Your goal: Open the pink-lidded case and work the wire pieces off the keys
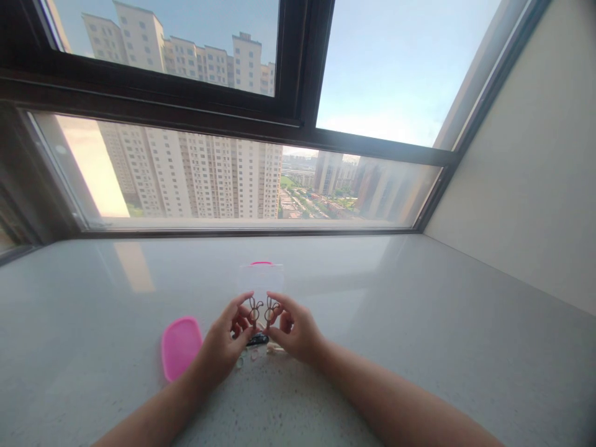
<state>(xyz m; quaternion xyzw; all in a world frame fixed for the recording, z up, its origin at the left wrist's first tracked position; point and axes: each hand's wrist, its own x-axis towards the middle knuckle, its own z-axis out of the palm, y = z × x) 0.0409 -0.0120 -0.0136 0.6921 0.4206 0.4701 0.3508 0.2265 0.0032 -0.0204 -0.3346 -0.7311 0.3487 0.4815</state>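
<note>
My left hand pinches a small brown rabbit-shaped clip between thumb and forefinger. My right hand pinches a matching rabbit-shaped clip. The two clips are held upright side by side, a little above the grey sill. Just behind them stands a clear plastic box with a pink rim at its far side. Under my hands lie a dark clip and a few small pale bits, partly hidden by my fingers.
A pink lid lies flat on the sill left of my left hand. A dark-framed window runs along the sill's far edge, and a pale wall closes the right side.
</note>
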